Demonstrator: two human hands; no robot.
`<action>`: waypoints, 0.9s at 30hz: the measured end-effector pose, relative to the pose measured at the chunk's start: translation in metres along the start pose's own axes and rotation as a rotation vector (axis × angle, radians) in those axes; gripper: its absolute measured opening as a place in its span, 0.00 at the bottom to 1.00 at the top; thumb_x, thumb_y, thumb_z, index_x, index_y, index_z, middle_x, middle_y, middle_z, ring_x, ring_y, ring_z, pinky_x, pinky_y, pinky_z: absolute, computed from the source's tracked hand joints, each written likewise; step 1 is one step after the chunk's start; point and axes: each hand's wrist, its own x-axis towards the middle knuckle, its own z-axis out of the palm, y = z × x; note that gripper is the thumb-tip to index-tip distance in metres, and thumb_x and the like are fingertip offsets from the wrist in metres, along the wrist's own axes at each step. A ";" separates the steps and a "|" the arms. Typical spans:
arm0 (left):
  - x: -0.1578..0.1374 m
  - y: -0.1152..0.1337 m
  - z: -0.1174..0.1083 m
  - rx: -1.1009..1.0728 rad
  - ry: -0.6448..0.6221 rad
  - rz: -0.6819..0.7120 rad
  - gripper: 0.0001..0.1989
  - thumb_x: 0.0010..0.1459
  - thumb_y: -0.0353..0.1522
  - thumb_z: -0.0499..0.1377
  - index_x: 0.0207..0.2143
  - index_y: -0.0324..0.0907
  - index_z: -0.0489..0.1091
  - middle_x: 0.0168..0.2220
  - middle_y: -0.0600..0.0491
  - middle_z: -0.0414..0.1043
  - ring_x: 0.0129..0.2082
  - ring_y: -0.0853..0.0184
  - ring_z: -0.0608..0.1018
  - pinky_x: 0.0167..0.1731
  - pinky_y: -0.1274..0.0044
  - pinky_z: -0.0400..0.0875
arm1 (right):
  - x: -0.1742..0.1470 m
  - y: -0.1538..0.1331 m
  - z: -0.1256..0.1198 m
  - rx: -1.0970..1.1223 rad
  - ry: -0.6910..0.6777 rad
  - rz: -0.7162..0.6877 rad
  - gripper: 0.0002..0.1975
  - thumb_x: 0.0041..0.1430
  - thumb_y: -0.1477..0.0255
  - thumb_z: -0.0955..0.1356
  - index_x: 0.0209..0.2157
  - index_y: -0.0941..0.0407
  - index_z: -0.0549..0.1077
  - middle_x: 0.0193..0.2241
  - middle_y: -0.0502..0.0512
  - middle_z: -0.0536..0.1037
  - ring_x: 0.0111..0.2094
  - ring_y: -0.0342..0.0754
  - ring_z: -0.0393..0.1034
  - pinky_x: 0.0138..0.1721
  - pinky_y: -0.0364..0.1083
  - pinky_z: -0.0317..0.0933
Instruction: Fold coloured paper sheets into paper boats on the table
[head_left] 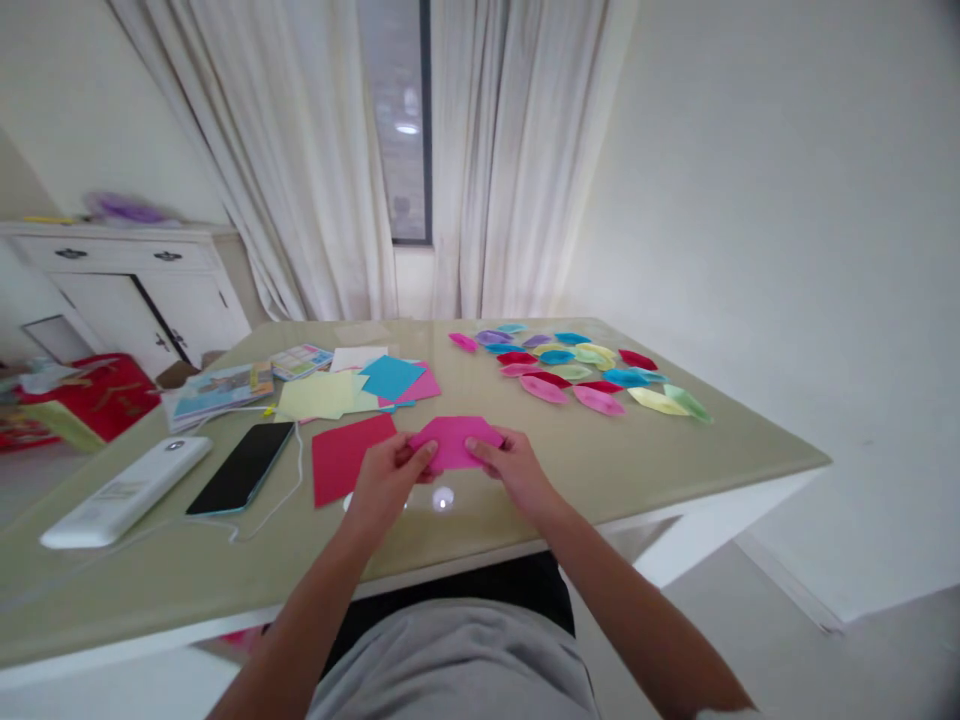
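A bright pink sheet of folded paper (pixel 457 443) is held up just above the table's near edge, its top corners slanted. My left hand (pixel 391 470) pinches its left end, thumb in front and fingers behind. At the right end, my right hand (pixel 516 464) grips the paper the same way. Beside my left hand lies a flat red square of paper (pixel 346 458), partly covered by that hand. Several folded paper boats (pixel 556 357) in pink, red, blue, yellow, green and purple spread over the table's far right.
Loose coloured paper squares (pixel 393 378) lie beyond the red one. To the left are a black-screened phone (pixel 244 466), a white power bank (pixel 127 492) with a white cable (pixel 289 492), and booklets (pixel 221 390). Curtains (pixel 315 150) hang behind the table (pixel 675 465); a wall is at right.
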 end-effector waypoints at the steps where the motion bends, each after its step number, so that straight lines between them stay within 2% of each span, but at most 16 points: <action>1: -0.013 -0.004 0.000 -0.004 0.011 0.013 0.13 0.69 0.41 0.65 0.45 0.38 0.75 0.36 0.54 0.79 0.32 0.67 0.81 0.37 0.71 0.81 | -0.011 0.002 0.003 0.003 -0.017 0.006 0.26 0.51 0.50 0.79 0.25 0.57 0.72 0.18 0.43 0.62 0.20 0.39 0.50 0.22 0.42 0.45; 3: -0.032 -0.015 0.001 -0.022 0.036 0.029 0.19 0.64 0.47 0.67 0.42 0.38 0.75 0.28 0.55 0.78 0.27 0.66 0.82 0.30 0.73 0.80 | -0.029 0.009 0.008 0.002 -0.030 0.003 0.27 0.53 0.48 0.77 0.24 0.57 0.72 0.18 0.44 0.62 0.21 0.40 0.51 0.22 0.42 0.46; 7: -0.048 -0.032 0.006 -0.075 0.099 0.043 0.29 0.54 0.57 0.69 0.39 0.40 0.76 0.25 0.53 0.81 0.24 0.62 0.83 0.26 0.73 0.81 | -0.044 0.025 0.009 -0.017 -0.005 -0.019 0.26 0.56 0.49 0.76 0.27 0.57 0.73 0.21 0.45 0.63 0.24 0.41 0.53 0.25 0.42 0.47; 11: -0.049 -0.032 0.007 -0.096 0.116 0.033 0.31 0.52 0.60 0.68 0.36 0.40 0.76 0.23 0.50 0.82 0.23 0.60 0.84 0.26 0.72 0.83 | -0.044 0.030 0.008 -0.018 0.028 -0.023 0.28 0.61 0.44 0.72 0.26 0.56 0.70 0.19 0.44 0.60 0.21 0.41 0.51 0.23 0.43 0.44; 16: -0.053 -0.026 0.003 -0.101 0.086 0.054 0.29 0.56 0.58 0.66 0.34 0.40 0.77 0.25 0.48 0.83 0.25 0.58 0.86 0.28 0.70 0.84 | -0.046 0.029 0.006 0.000 0.014 -0.024 0.31 0.62 0.41 0.70 0.25 0.56 0.71 0.17 0.45 0.63 0.19 0.41 0.52 0.21 0.43 0.44; 18: -0.055 -0.027 0.002 -0.105 0.085 0.071 0.27 0.58 0.56 0.66 0.37 0.39 0.77 0.25 0.49 0.83 0.26 0.59 0.86 0.29 0.71 0.84 | -0.048 0.030 0.004 0.011 0.016 -0.030 0.32 0.62 0.41 0.70 0.22 0.56 0.70 0.15 0.45 0.63 0.18 0.40 0.51 0.20 0.43 0.44; 21: -0.058 -0.030 0.001 -0.115 0.101 0.111 0.28 0.62 0.52 0.65 0.53 0.40 0.75 0.27 0.54 0.82 0.27 0.62 0.86 0.31 0.72 0.84 | -0.050 0.033 0.002 0.032 0.031 -0.042 0.32 0.63 0.44 0.71 0.20 0.56 0.69 0.14 0.46 0.63 0.17 0.40 0.51 0.20 0.43 0.44; 23: -0.059 -0.031 0.001 -0.117 0.114 0.141 0.30 0.63 0.50 0.65 0.60 0.41 0.72 0.28 0.55 0.82 0.28 0.64 0.85 0.32 0.73 0.84 | -0.051 0.035 0.001 0.051 0.047 -0.048 0.30 0.63 0.46 0.72 0.21 0.56 0.71 0.14 0.46 0.63 0.18 0.40 0.51 0.20 0.43 0.43; 27: -0.058 -0.034 0.000 -0.106 0.104 0.186 0.26 0.61 0.47 0.67 0.55 0.40 0.76 0.30 0.54 0.82 0.29 0.66 0.84 0.32 0.75 0.83 | -0.050 0.038 0.002 0.104 0.079 -0.049 0.27 0.62 0.48 0.73 0.23 0.57 0.74 0.16 0.45 0.62 0.18 0.39 0.51 0.19 0.42 0.42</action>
